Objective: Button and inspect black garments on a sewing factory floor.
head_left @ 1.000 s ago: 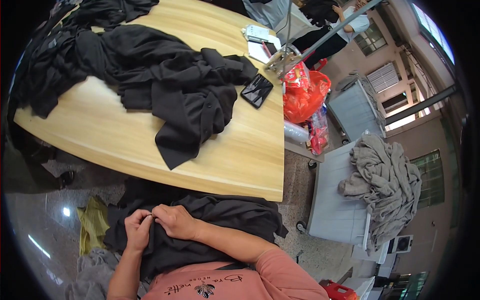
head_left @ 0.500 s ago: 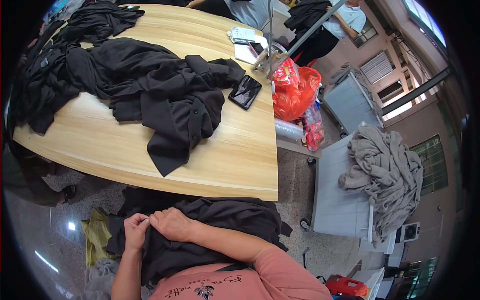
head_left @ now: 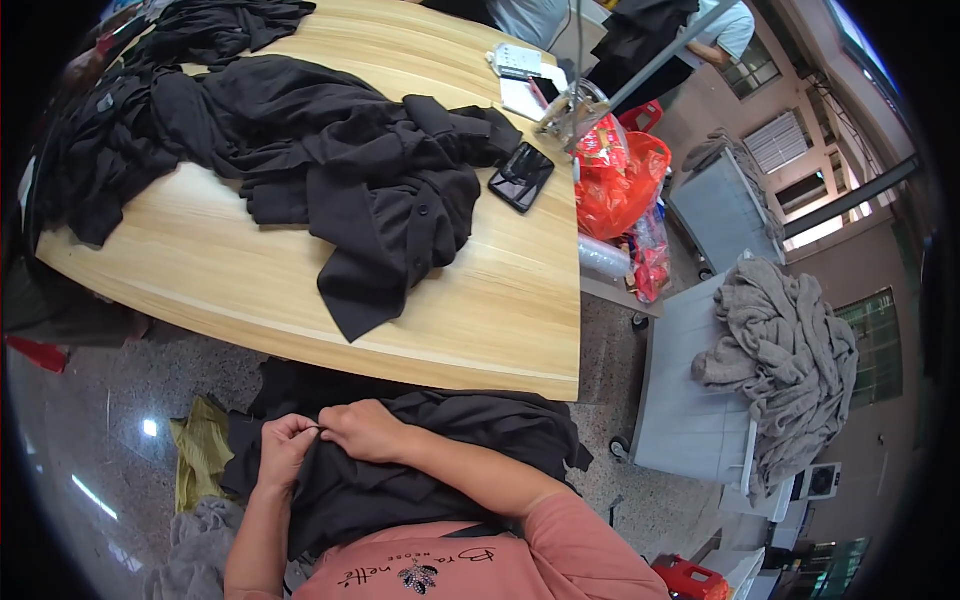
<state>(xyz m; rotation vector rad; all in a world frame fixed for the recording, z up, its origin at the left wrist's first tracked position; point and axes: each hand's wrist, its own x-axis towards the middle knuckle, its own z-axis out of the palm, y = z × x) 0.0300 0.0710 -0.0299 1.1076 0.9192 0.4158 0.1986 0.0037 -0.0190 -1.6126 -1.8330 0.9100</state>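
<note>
A black garment (head_left: 370, 500) lies bunched across my lap, below the table's near edge. My left hand (head_left: 285, 450) pinches a bit of its dark cloth between thumb and fingertips. Right beside it, my right hand (head_left: 362, 430) is closed on the same raised edge, its knuckles up. A small dark fold shows between the two sets of fingertips; its detail is too small to make out. On the table (head_left: 500, 330) in front of me, a black buttoned garment (head_left: 400, 210) is spread in a heap, its pointed corner toward me.
A phone (head_left: 522, 177) lies near the table's right edge, beyond which sits a red plastic bag (head_left: 630, 165). On the right stands a wheeled white bin (head_left: 685, 400) piled with grey cloth (head_left: 790, 350). Olive cloth (head_left: 200, 450) is at lower left. Other people stand at the far side.
The whole view has shifted, so the table and bins appear farther right. My hands stay close together on the black garment, and a dark fold now shows between the fingertips.
</note>
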